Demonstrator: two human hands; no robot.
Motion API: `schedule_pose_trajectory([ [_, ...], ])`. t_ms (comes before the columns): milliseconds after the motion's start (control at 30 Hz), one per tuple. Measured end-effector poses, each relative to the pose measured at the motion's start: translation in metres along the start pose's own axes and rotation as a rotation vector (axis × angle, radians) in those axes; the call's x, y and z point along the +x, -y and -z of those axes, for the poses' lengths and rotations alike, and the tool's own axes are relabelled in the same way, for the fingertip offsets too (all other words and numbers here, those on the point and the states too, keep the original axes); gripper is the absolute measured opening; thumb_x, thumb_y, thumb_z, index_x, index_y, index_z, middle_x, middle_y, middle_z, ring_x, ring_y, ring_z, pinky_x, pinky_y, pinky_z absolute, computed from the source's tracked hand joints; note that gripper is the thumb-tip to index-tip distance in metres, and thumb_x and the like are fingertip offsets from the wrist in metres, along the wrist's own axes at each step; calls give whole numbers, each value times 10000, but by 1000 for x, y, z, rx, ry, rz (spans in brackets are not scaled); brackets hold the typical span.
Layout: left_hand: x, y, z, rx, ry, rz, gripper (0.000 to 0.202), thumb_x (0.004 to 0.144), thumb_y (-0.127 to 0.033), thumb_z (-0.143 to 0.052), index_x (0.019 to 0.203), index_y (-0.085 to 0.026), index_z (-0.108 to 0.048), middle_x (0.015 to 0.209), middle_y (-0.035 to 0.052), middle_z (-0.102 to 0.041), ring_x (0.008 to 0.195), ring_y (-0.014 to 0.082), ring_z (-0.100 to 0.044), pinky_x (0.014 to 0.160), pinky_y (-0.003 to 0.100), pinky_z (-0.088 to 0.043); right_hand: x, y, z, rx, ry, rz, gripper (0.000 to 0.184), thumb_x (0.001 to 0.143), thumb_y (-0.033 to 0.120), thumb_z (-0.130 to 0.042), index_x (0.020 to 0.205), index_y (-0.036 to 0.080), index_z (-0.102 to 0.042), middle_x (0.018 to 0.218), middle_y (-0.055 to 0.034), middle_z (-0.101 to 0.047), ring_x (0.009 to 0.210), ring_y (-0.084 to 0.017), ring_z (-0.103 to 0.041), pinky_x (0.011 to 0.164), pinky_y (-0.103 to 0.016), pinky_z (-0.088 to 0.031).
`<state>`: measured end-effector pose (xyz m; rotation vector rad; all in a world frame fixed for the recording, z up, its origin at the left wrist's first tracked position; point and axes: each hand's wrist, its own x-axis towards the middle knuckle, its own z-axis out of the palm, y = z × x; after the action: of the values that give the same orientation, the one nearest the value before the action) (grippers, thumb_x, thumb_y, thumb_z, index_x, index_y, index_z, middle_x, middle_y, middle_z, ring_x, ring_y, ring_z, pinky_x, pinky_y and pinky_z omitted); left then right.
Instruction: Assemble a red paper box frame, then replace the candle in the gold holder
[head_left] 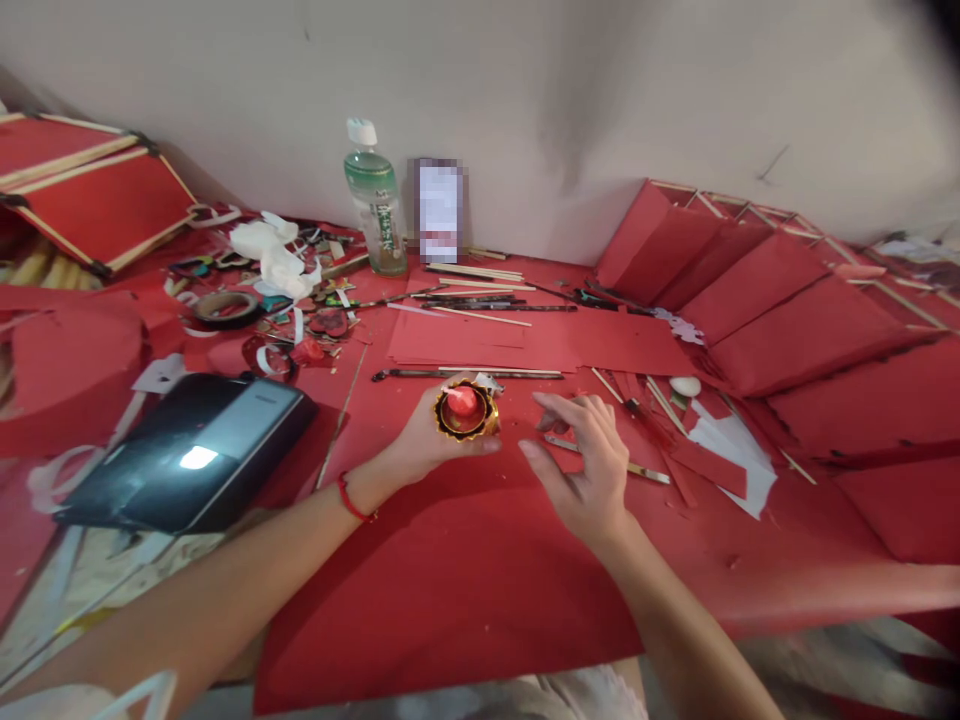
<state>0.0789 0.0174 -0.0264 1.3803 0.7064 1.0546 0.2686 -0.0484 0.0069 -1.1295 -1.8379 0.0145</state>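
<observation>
My left hand [421, 437] is wrapped round a small gold cup with a scalloped rim [489, 422], held over the red table covering [480, 560]. Inside the cup sits a rounded red piece [463, 402] with a short pale pink tip, perhaps a candle. A red string bracelet circles the left wrist. To the right of the cup, my right hand [589, 465] hovers with thumb and fingers apart and holds nothing. Just beyond that hand lies a thin knife-like tool [649, 473], partly hidden by it.
A black glossy box [187, 450] stands at left, near a roll of dark tape [225, 308] and scraps. Behind are a bottle [375, 210], a phone [440, 210], thin sticks [480, 285] and red paper sheets [480, 340]. Red framed panels [795, 300] line the right.
</observation>
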Motion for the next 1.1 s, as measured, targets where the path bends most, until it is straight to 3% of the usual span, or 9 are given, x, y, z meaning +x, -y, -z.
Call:
schedule_pose_trajectory([
  [133,1,-1,-1,5,26,-24,637,550,-414,-960,1026,-205,-592,839,29,-701,703,172,-675,679,286,-566,1,2,-3,5,23,-8,292,963,283,-621,1252,255,-587,855,-4,-665,764,-184,-590,757,-357,-441],
  [267,3,1,-2,59,-25,-118,605,594,-517,-923,988,-209,-584,845,36,-700,734,182,-690,698,288,-563,2,6,-6,25,48,-7,290,960,285,-635,1244,254,-585,888,-14,-687,788,-187,-619,766,-358,-462],
  [367,4,2,-2,126,-68,-152,585,603,-475,-920,999,-199,-589,862,29,-691,746,170,-677,721,282,-556,2,7,-7,33,36,10,292,955,285,-645,1240,248,-589,876,-13,-685,779,-184,-623,746,-347,-463],
  [567,5,3,-4,190,-24,-79,436,639,-375,-880,895,-191,-579,780,-16,-642,670,129,-596,635,237,-502,3,6,-11,32,-27,29,263,956,320,-669,1202,234,-630,702,34,-600,604,-135,-550,637,-296,-457],
  [700,4,7,-5,186,47,-23,366,627,-302,-834,860,-180,-579,761,-13,-628,667,130,-568,621,234,-474,4,5,-14,81,25,-29,275,944,320,-689,1204,237,-654,747,21,-640,592,-118,-556,600,-251,-493],
  [933,3,8,-5,262,115,20,264,589,-211,-724,778,-183,-543,679,-55,-521,607,98,-461,551,205,-391,6,5,-13,89,70,-53,68,963,244,-654,1007,214,-697,779,-2,-686,622,-111,-615,608,-227,-502],
  [1100,5,3,-7,237,182,61,209,579,-195,-674,722,-176,-522,645,-69,-467,584,80,-413,522,189,-348,8,-1,-13,134,111,-73,74,973,246,-638,957,205,-698,768,-6,-683,638,-118,-626,600,-227,-497],
])
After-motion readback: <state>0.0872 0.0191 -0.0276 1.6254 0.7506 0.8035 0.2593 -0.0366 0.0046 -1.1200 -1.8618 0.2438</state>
